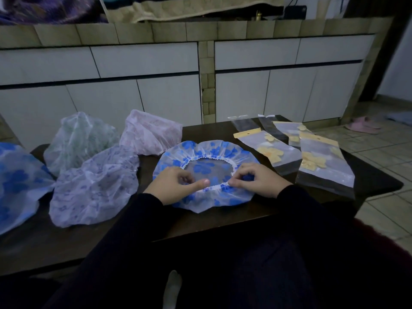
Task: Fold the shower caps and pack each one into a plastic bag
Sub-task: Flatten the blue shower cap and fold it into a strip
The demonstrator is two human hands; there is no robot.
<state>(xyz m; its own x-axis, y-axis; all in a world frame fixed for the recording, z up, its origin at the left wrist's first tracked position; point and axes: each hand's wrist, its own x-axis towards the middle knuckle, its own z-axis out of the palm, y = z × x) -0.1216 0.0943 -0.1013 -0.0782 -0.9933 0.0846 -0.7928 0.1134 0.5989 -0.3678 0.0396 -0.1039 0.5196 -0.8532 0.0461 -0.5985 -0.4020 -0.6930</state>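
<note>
Head view. Blue-flowered shower cap [207,175]: flat, opening up, at the near edge of the dark table [223,219], mid-width. Left hand [176,186]: fingers curled, gripping the cap's elastic rim. Right hand [256,179]: pinching the same rim. Packed plastic bags [321,161]: along the table's right edge. Four more caps [93,186]: piled toward the left edge.

Home room, tiled floor [383,148], white cabinet fronts [142,63], slippers [363,127]
</note>
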